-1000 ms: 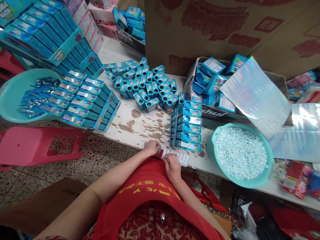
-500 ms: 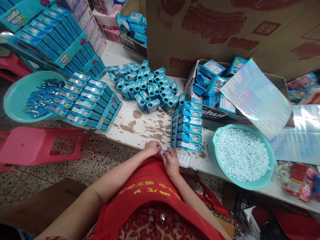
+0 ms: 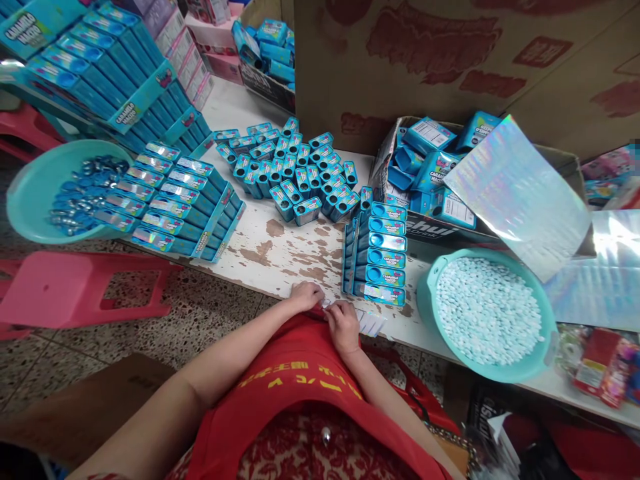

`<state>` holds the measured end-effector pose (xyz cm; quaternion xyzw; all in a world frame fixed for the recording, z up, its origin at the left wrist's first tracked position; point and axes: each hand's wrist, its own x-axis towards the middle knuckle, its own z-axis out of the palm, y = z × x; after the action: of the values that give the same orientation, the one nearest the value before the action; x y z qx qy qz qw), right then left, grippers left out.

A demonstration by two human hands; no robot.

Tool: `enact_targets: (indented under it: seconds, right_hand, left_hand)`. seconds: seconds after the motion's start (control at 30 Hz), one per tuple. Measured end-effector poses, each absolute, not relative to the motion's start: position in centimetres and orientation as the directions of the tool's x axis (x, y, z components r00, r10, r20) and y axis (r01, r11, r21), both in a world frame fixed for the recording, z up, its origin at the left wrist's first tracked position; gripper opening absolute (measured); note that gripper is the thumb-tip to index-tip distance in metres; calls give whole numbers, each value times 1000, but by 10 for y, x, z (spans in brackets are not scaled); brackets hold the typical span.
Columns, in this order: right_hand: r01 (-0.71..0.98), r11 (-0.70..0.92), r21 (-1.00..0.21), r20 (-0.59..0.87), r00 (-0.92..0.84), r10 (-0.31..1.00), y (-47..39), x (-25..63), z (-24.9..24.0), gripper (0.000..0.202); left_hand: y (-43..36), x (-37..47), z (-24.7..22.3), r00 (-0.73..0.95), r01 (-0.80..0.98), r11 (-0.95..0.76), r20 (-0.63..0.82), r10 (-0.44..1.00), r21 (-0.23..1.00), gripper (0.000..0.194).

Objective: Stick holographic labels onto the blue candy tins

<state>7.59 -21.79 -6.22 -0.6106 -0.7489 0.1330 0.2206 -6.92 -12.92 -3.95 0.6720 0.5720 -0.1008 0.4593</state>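
Note:
At the table's front edge, close to my red apron [image 3: 300, 360], both hands work on a narrow silvery sticker sheet [image 3: 371, 323]. My left hand [image 3: 306, 297] has its fingers curled at the sheet's left end. My right hand [image 3: 344, 325] pinches with thumb and fingers over the sheet, whose right part sticks out beyond it. Fingers hide the exact grip points. Just beyond lies a display tray of blue candy boxes [image 3: 386, 259], the nearest one with a shiny sticker along it.
Several blue boxes with round holes [image 3: 295, 173] stand mid-table. Left are packed trays [image 3: 170, 200] and a basin of blue-silver pieces [image 3: 30, 193]. At right are a basin of pale candies [image 3: 425, 300], a carton of boxes [image 3: 435, 223] and holographic sheets [image 3: 520, 200]. A pink stool [image 3: 55, 290] stands left.
A shiny bit seen between my fingertips no longer shows there. The sticker sheet has tilted and shifted slightly right; my hands stay nearly in place.

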Motion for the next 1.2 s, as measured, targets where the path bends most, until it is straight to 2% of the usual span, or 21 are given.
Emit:
enact_targets:
  seconds: [0.17, 0.33, 0.47, 0.6, 0.67, 0.77, 0.93, 1.2]
  right_hand:
    - [844, 217, -490, 160, -158, 974, -213, 76, -65, 12]
    - [833, 232, -502, 183, -160, 970, -216, 76, -54, 15]
    - [746, 234, -623, 183, -152, 971, -223, 75, -20, 12]
    - [660, 121, -742, 153, -10, 988, -225, 80, 9, 8]
    - [692, 106, -714, 156, 11, 988, -221, 83, 7, 7]
    - [790, 159, -591, 168, -73, 983, -213, 85, -15, 18]
    - [887, 159, -433, 55, -149, 987, -205, 77, -51, 13]
    - [888, 244, -390, 33, -252, 967, -206, 74, -47, 14]
  left_hand:
    - [-127, -73, -39, 367, 836, 79, -662, 654, 542, 30]
    - [-133, -66, -41, 314, 864, 71, -644, 697, 498, 24]
    - [-136, -62, -42, 272, 884, 72, -632, 725, 463, 29]
    - [-135, -64, -41, 284, 886, 57, -634, 720, 461, 28]
    - [-134, -65, -41, 287, 888, 52, -638, 715, 457, 28]
    - [-133, -65, -40, 283, 893, 50, -645, 710, 448, 29]
    - [-133, -65, -44, 294, 889, 48, -648, 702, 455, 27]
    - [-134, -65, -43, 284, 887, 62, -647, 707, 458, 27]
